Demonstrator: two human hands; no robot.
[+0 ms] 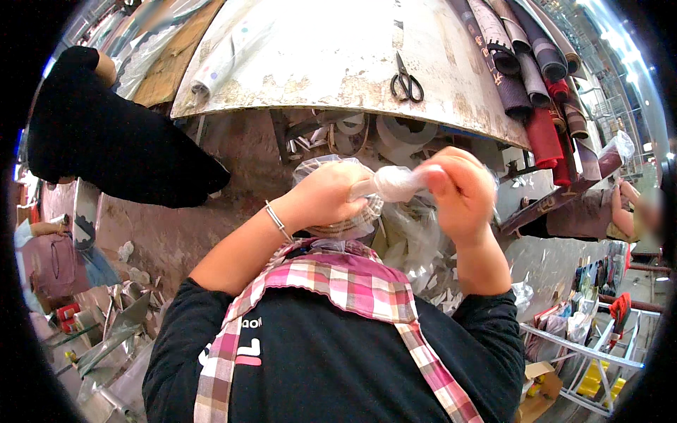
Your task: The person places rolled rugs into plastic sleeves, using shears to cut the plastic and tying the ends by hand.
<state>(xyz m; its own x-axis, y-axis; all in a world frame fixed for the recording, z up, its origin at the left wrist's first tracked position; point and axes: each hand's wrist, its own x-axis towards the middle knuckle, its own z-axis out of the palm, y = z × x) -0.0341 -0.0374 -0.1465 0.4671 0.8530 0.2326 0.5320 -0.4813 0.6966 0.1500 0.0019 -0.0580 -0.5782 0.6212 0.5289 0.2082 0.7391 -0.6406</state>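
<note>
Clear plastic wrap (396, 183) is bunched into a twisted neck between my two hands, in front of my chest. My left hand (328, 194), with a bracelet on its wrist, is closed round one side of that neck. My right hand (462, 194) is closed on the other side, its fingers slightly blurred by motion. Under my left hand shows the round end of a beige striped roll (345, 229), covered in the same clear plastic. Loose film hangs below my right hand. The rest of the roll is hidden by my hand and body.
A worn white table (303, 63) stands ahead, with black-handled scissors (407, 86) and a pale roll (211, 74) on it. Dark and red rolls (525, 77) lie at its right. People are at left and right. Scraps and a metal rack (585, 345) are lower down.
</note>
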